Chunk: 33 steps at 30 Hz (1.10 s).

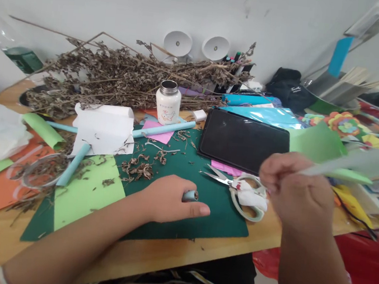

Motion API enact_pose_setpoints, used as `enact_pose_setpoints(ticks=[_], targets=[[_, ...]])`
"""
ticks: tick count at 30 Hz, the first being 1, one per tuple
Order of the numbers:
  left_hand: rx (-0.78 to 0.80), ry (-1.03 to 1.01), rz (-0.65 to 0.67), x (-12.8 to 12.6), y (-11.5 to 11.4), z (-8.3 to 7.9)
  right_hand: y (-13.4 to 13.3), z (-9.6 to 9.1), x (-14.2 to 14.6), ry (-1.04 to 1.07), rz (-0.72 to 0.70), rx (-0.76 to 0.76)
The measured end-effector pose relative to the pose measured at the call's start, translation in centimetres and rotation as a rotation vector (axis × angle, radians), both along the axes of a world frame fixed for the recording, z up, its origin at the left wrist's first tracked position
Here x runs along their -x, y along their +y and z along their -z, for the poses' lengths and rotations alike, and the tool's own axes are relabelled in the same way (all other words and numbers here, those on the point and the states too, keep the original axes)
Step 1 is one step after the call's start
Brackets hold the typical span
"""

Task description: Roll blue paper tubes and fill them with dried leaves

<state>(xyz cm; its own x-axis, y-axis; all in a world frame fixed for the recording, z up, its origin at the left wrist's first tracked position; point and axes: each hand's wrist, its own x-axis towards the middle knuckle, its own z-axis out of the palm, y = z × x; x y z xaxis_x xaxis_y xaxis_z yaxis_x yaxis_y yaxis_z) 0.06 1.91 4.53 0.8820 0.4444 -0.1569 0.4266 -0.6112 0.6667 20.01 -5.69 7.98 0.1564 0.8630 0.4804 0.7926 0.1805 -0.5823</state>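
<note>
While my left hand (170, 200) curls shut around a short blue paper roll (190, 196) on the near middle of the green mat (222, 221), my right hand (292, 187) pinches a pale green paper strip (337, 167) raised at the right. Both look light and easily crushed, so I'd grip the roll gently around its middle. At the left, a glass bowl (22, 173) holds dried leaf crumbs.

Craft workspace, likely a hobby or art room. A green cutting mat (222, 221) sits dead centre, with scissors (241, 192) at 4 o'clock, coloured paper sheets (87, 190) at 8 and rolled paper tubes (164, 129) at 12. Dried twigs (125, 75) are heaped at 11, markers (233, 58) at 1 and paper flowers (345, 122) at 2, all on a wooden table (165, 255) against a white wall (122, 1).
</note>
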Motion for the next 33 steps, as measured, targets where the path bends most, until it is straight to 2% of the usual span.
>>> enact_pose_setpoints(ticks=[2, 5, 8, 11, 17, 21, 24, 28, 33], targets=[[-0.131, 0.106, 0.04, 0.1, -0.1, 0.0, 0.1, 0.4, -0.1, -0.174, -0.101, 0.124], [-0.309, 0.227, 0.052, 0.3, -0.3, 0.2, -0.2, 2.1, -1.0, -0.577, -0.199, 0.285], [-0.425, 0.292, 0.092, 0.2, -0.4, 0.6, -1.0, 4.2, -2.3, -0.737, -0.248, 0.353], [-0.48, 0.329, 0.149, -0.2, -0.6, 1.3, -2.1, 5.5, -2.1, -0.758, -0.248, 0.37], [-0.516, 0.36, 0.196, -0.7, -1.1, 2.4, -3.5, 6.4, 1.3, -0.754, -0.329, 0.405], [-0.539, 0.389, 0.223, -0.8, -0.8, 2.5, -3.8, 6.8, 1.9, -0.65, -0.346, 0.434], [-0.541, 0.38, 0.309, -0.7, -0.3, 2.4, -3.7, 6.9, 2.1, -0.553, -0.346, 0.423], [-0.531, 0.326, 0.429, -0.4, 0.4, 2.4, -3.4, 7.1, 2.9, -0.555, -0.353, 0.413], [-0.517, 0.311, 0.464, -0.3, 0.6, 2.5, -3.2, 7.7, 3.8, -0.528, -0.383, 0.415]])
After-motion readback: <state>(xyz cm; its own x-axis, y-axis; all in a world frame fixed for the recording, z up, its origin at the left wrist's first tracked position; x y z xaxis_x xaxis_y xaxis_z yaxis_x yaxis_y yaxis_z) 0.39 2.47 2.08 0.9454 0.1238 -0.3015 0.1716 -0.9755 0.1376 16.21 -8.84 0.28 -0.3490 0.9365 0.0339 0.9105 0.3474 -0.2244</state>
